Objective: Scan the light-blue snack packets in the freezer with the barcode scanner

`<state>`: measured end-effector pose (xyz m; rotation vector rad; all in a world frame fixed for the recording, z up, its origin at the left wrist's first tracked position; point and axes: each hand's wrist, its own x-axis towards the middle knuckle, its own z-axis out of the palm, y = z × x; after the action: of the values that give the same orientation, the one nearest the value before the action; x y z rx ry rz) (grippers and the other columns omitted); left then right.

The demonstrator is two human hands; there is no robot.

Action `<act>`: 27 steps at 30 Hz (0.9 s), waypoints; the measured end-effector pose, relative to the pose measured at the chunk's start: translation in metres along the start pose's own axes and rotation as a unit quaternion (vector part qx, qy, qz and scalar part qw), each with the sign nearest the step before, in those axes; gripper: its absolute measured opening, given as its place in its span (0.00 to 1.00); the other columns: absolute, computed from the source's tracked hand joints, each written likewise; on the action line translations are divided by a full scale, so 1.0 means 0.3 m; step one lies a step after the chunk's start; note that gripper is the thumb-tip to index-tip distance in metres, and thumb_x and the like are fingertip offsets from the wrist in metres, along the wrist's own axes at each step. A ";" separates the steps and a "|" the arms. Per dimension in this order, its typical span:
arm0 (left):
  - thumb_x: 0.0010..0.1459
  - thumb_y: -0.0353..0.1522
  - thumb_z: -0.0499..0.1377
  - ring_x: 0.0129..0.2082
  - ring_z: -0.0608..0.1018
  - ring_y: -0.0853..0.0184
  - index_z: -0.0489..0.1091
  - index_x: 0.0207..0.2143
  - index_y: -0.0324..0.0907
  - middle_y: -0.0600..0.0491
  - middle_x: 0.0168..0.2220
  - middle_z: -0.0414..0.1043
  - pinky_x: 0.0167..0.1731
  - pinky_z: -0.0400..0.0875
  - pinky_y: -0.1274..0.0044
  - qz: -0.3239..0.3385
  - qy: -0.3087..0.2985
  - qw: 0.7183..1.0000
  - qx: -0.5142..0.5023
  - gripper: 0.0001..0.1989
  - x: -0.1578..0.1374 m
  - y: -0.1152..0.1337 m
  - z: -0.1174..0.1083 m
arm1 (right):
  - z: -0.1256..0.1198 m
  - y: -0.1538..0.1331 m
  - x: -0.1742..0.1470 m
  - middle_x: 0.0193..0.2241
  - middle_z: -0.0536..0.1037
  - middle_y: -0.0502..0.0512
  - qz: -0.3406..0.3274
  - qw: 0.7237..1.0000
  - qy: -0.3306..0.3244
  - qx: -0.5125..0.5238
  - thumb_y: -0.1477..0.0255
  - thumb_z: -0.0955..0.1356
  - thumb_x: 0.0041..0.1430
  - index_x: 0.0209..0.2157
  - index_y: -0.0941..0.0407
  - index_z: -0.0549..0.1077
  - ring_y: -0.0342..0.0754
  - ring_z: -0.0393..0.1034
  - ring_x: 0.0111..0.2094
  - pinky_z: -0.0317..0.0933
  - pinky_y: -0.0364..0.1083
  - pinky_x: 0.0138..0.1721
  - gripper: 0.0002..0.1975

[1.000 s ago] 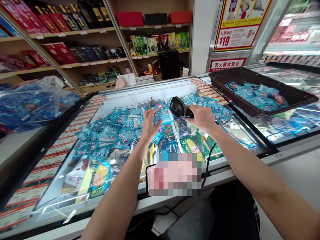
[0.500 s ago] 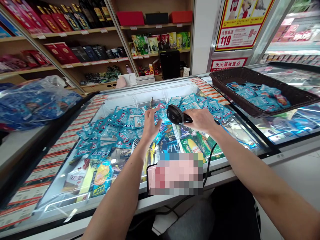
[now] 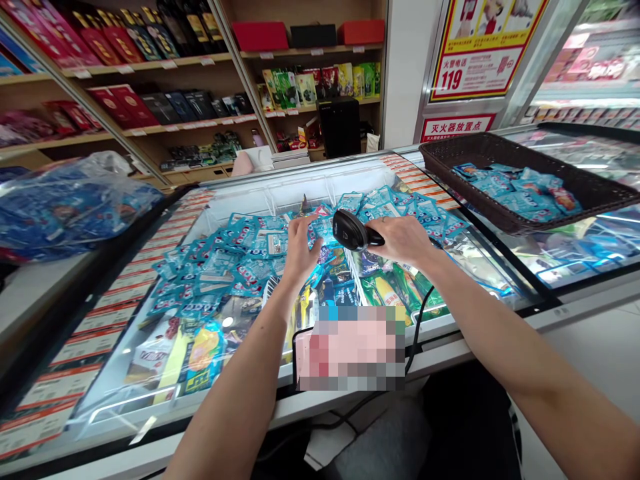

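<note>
Item: one black scanner (image 3: 349, 230), held in my right hand (image 3: 403, 239), fingers closed round its handle; its long axis runs crosswise, head toward my left, tail in the palm.
Item: one blue packet (image 3: 326, 228), just left of the scanner and partly hidden by its head; its long axis I cannot tell.
Item: my left hand (image 3: 303, 248), left of the scanner and beyond the packet's visible edge, thumb and forefinger spread, packet between them. Whether the fingertips touch it, I cannot tell. Of the two hands, this one lies nearer the packet.
Surface: freezer (image 3: 440, 356), seemingly glass-topped, beneath the scanner; blue packets heaped (image 3: 235, 253) left of it, more beyond.
Also: phone (image 3: 345, 353), nearer me than the scanner, partly blurred; brown basket (image 3: 463, 189) of packets, to its right; plastic bag (image 3: 75, 207), far left of it.
Room: stocked shelves (image 3: 185, 127) beyond the scanner; fire notice (image 3: 463, 79) beyond it, rightward.
</note>
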<state>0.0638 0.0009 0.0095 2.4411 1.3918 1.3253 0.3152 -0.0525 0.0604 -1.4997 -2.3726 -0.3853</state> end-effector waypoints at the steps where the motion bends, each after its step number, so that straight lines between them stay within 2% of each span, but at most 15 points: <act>1: 0.56 0.30 0.56 0.54 0.66 0.58 0.59 0.55 0.47 0.45 0.50 0.60 0.55 0.64 0.60 0.003 0.005 1.000 0.002 0.24 0.000 0.001 -0.001 | -0.001 0.000 -0.001 0.38 0.79 0.53 -0.001 1.000 0.002 0.002 0.61 0.64 0.58 0.46 0.52 0.72 0.49 0.72 0.36 0.51 0.45 0.29 0.16; 7: 0.56 0.27 0.54 0.56 0.64 0.57 0.59 0.56 0.47 0.45 0.51 0.60 0.57 0.62 0.60 0.010 0.037 0.999 0.018 0.24 -0.001 0.011 -0.010 | -0.006 -0.008 -0.002 0.37 0.80 0.53 -0.013 1.000 0.005 0.009 0.60 0.63 0.59 0.48 0.51 0.70 0.48 0.72 0.34 0.49 0.45 0.28 0.18; 20: 0.59 0.30 0.52 0.56 0.65 0.58 0.58 0.56 0.46 0.45 0.53 0.61 0.57 0.62 0.62 0.008 0.023 0.999 0.025 0.22 -0.001 0.022 -0.020 | -0.019 -0.019 0.000 0.39 0.79 0.54 -0.014 0.999 -0.029 -0.003 0.61 0.65 0.58 0.48 0.52 0.71 0.49 0.72 0.36 0.52 0.45 0.30 0.18; 27: 0.58 0.29 0.53 0.56 0.64 0.58 0.58 0.57 0.45 0.44 0.52 0.60 0.57 0.62 0.63 0.008 0.027 0.999 0.044 0.24 0.000 0.019 -0.014 | -0.015 -0.013 0.000 0.38 0.79 0.54 -0.015 1.000 -0.009 0.011 0.61 0.64 0.58 0.48 0.53 0.71 0.49 0.72 0.36 0.51 0.45 0.29 0.18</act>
<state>0.0649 -0.0042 0.0145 2.4934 1.4763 1.3727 0.3122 -0.0559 0.0641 -1.4656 -2.4073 -0.3534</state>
